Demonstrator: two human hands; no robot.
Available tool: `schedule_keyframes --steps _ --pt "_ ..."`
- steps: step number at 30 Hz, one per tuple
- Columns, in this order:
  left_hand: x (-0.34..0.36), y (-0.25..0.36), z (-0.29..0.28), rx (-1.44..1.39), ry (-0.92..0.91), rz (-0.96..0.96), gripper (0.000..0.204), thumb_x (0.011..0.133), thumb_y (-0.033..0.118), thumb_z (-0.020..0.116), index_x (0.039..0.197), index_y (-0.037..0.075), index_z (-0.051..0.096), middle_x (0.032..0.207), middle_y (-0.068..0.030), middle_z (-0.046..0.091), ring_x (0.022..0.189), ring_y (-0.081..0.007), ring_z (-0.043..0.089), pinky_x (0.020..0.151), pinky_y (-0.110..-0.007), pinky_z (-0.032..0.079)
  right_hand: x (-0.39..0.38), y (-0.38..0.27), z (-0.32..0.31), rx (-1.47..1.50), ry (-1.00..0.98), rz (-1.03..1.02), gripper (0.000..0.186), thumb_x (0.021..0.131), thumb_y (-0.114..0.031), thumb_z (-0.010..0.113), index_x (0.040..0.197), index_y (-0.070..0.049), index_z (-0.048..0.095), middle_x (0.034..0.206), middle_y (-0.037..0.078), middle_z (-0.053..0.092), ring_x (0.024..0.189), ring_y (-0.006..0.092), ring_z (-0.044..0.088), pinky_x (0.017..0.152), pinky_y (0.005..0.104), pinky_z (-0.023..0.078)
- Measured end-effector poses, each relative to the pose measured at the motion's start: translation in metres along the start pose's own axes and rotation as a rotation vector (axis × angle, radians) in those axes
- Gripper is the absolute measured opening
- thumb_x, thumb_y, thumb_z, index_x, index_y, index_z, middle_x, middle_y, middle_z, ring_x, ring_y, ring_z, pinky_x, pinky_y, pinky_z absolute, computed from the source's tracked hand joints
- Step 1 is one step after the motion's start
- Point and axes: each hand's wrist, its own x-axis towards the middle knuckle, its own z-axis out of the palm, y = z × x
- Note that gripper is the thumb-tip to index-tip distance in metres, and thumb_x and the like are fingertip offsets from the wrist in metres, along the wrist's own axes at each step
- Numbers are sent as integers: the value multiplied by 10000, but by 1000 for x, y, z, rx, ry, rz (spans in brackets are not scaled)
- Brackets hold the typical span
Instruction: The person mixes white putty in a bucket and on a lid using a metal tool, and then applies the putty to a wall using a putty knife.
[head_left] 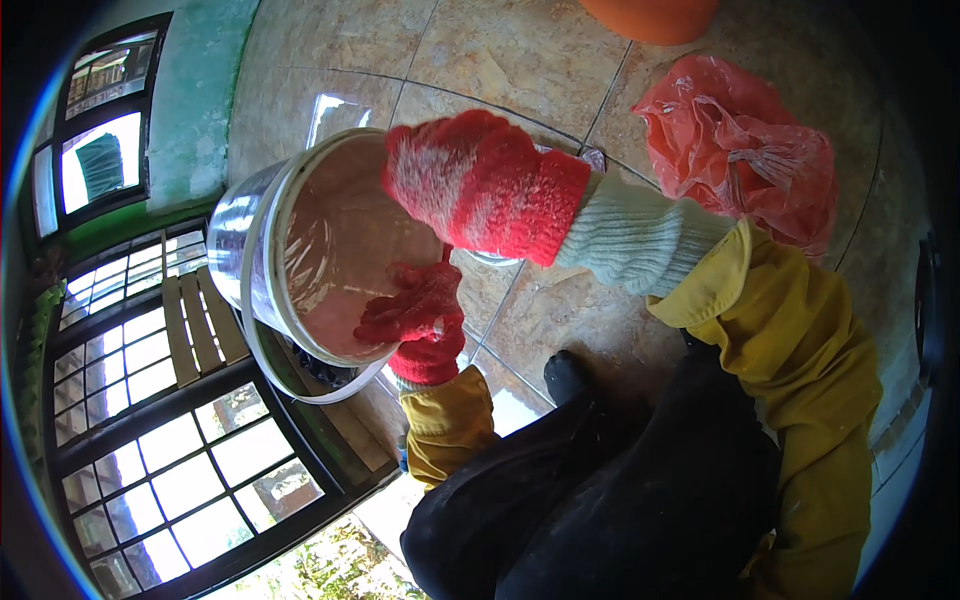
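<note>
A white plastic bucket [330, 215] is tilted on its side, its mouth toward me. Its inner wall carries a smooth pinkish-brown coating with glossy streaks. My right hand [470, 180], in a red glove dusted with white, is closed at the upper right of the bucket's rim; its fingertips are hidden. My left hand [425, 310], also red-gloved, reaches over the lower right of the rim, its fingers stretched out inside the mouth. The bucket's white handle [290, 385] hangs below it. Behind my right wrist shows part of a pale rounded rim [492, 259], mostly covered.
A crumpled red plastic bag [735, 150] lies on the brown tiled floor [520, 60] to the right. An orange rounded container [655, 15] stands at the far edge. Dark-framed windows [190, 480], wooden slats [205, 325] and a green wall [195, 110] are on the left.
</note>
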Motion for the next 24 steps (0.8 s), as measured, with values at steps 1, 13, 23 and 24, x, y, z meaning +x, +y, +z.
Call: schedule_keyframes --steps 1,13,23,24 --pt "-1 2 3 -3 5 -4 174 811 113 555 814 -12 435 562 -203 556 489 -358 583 506 -470 553 0 5 -4 -55 102 1 394 557 -254 715 836 -25 556 632 75 524 574 196 589 407 343 425" --pt "6 3 -2 -57 -39 59 155 842 128 539 827 -4 459 616 -242 555 538 -397 581 576 -567 527 4 10 -3 -303 97 71 404 541 -226 737 849 -25 570 640 81 567 573 207 608 452 336 469" --pt "6 -7 0 78 22 89 172 862 121 515 880 -33 442 592 -246 554 517 -381 589 530 -524 548 6 17 -22 -134 15 8 436 526 -217 737 856 -2 551 629 88 550 568 207 609 441 322 474" --pt "9 -9 -2 61 10 63 174 857 116 520 884 -38 445 594 -247 554 517 -382 589 527 -523 548 7 12 -19 -131 11 6 394 558 -228 708 837 -4 543 615 77 537 551 192 599 437 316 466"
